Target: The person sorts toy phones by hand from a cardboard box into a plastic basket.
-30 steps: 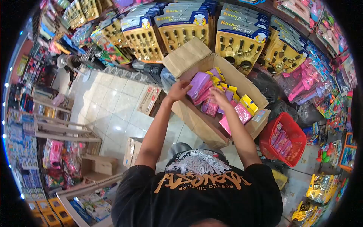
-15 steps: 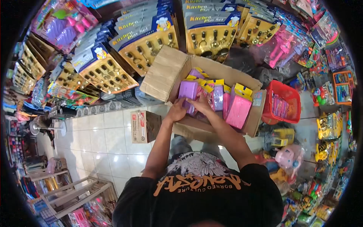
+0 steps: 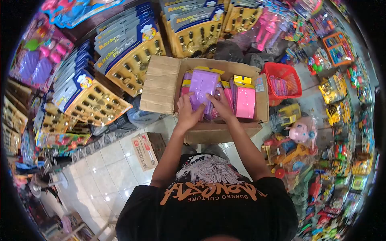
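A purple plastic case (image 3: 204,85) is held at the left part of an open cardboard box (image 3: 161,86), its broad face turned up. My left hand (image 3: 189,112) grips its lower left edge, with the fingers along the side and the thumb on the front. My right hand (image 3: 221,105) closes on its lower right side, thumb over the face. To the right in the box stand pink packs (image 3: 245,102) with yellow tops (image 3: 243,79). More purple and pink packs lie partly hidden beneath the held case.
Hanging kitchen play sets (image 3: 132,52) line the far side and left. A red basket (image 3: 295,78) with small packs stands right of the box. A small carton (image 3: 144,152) sits on the tiled floor (image 3: 108,168). Bagged toys (image 3: 303,130) crowd the right.
The purple case is tilted so that more of its broad face shows. Both hands have shifted their grip on it, my left hand further along its left side. The head view has turned.
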`<state>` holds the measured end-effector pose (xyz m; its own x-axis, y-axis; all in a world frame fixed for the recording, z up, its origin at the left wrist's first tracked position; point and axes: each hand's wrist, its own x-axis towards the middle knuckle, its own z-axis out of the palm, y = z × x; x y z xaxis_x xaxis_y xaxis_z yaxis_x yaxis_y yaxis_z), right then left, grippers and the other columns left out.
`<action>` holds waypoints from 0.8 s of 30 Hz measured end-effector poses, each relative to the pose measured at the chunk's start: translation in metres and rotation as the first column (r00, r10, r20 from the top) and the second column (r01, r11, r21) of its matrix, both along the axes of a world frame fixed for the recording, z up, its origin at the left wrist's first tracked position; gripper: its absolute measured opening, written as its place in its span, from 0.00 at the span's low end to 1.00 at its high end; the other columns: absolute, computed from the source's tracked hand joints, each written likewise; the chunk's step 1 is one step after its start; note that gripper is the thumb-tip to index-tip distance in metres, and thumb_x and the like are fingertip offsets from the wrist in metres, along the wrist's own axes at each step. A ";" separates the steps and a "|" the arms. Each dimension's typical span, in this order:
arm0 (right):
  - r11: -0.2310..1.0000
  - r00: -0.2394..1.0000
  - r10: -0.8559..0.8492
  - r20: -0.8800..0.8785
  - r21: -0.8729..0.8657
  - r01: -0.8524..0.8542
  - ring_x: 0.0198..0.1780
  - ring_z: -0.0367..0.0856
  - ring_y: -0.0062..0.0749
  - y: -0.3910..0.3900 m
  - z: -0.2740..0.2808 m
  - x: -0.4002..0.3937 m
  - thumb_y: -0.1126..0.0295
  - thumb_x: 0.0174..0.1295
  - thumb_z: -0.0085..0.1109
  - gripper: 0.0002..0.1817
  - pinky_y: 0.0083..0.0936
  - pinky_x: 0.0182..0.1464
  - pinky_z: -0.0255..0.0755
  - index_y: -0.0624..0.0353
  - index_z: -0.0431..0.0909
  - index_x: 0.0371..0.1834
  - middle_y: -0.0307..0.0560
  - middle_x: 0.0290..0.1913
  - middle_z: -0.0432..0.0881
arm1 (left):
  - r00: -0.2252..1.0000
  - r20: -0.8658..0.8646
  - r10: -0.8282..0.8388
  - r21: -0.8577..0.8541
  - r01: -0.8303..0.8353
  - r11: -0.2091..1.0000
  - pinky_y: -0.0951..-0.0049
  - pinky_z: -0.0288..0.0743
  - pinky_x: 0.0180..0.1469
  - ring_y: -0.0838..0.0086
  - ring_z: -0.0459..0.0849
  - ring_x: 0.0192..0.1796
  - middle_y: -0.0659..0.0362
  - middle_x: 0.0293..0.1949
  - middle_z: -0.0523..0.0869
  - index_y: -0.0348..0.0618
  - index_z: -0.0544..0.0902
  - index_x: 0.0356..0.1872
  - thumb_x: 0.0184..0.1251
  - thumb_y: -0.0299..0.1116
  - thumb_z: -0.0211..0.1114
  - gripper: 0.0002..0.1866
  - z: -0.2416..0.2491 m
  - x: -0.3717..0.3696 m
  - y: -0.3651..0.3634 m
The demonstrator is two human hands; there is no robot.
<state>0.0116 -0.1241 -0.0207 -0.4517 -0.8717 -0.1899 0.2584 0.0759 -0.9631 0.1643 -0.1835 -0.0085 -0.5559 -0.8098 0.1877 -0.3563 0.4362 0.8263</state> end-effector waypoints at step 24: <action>0.896 0.950 0.141 -0.278 0.443 -0.003 0.27 0.75 0.23 -0.039 -0.084 0.016 0.61 0.54 0.62 0.21 0.23 0.28 0.70 0.60 0.69 0.46 0.40 0.30 0.77 | 0.698 -0.638 0.326 0.715 0.380 0.586 0.72 0.64 0.58 0.72 0.72 0.55 0.57 0.53 0.73 0.38 0.64 0.61 0.62 0.34 0.56 0.26 -0.018 0.070 -0.036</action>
